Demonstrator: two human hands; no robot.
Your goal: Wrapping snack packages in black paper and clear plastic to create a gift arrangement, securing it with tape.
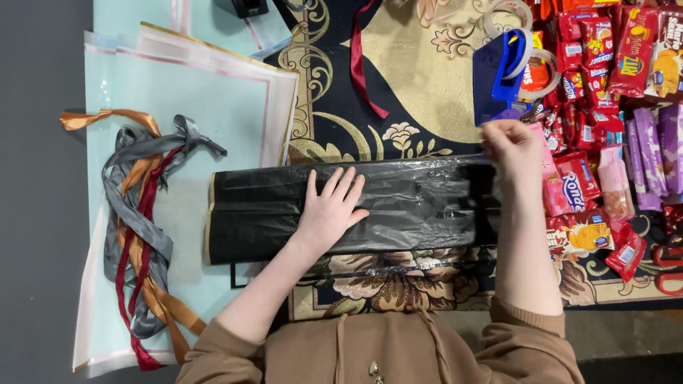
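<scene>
A long black wrapped bundle (270,213) lies across the carpet, covered in clear film or tape. My left hand (329,208) rests flat on its middle, fingers spread, pressing it down. My right hand (514,148) is at the bundle's right end, fingers pinched on the clear film (455,165) at the top edge. A blue tape dispenser (499,71) stands just above my right hand.
Pale blue wrapping sheets (206,99) lie at the left with a tangle of grey, orange and red ribbons (142,213) on them. Several red, pink and purple snack packets (605,128) crowd the right side. A dark red ribbon (359,64) lies on the patterned carpet (398,92).
</scene>
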